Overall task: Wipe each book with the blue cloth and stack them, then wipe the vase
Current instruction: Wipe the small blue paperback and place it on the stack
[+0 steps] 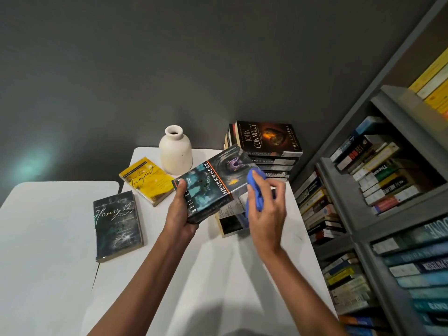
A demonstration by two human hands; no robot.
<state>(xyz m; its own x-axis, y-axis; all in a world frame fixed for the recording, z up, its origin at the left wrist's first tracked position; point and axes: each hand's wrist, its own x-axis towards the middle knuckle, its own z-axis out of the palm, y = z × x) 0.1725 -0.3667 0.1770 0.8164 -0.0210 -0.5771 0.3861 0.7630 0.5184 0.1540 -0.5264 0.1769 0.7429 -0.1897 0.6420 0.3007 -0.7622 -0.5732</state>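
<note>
Your left hand (180, 214) grips the near end of a dark teal paperback titled Neverwhere (213, 180), held tilted above the white tabletop (218, 275), while your right hand (266, 214) clutches the bunched blue cloth (254, 190) against the book's right edge. The book's long axis runs from near-left up to far-right. A cream ceramic vase (175, 151) stands at the tabletop's far edge before a dark grey wall (169, 57), a grey bookshelf (363, 190) alongside.

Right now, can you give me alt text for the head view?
The left hand holds the Neverwhere book above the white table while the right hand presses the blue cloth to its edge. Two books lie flat at left, beside a cream vase.
</note>
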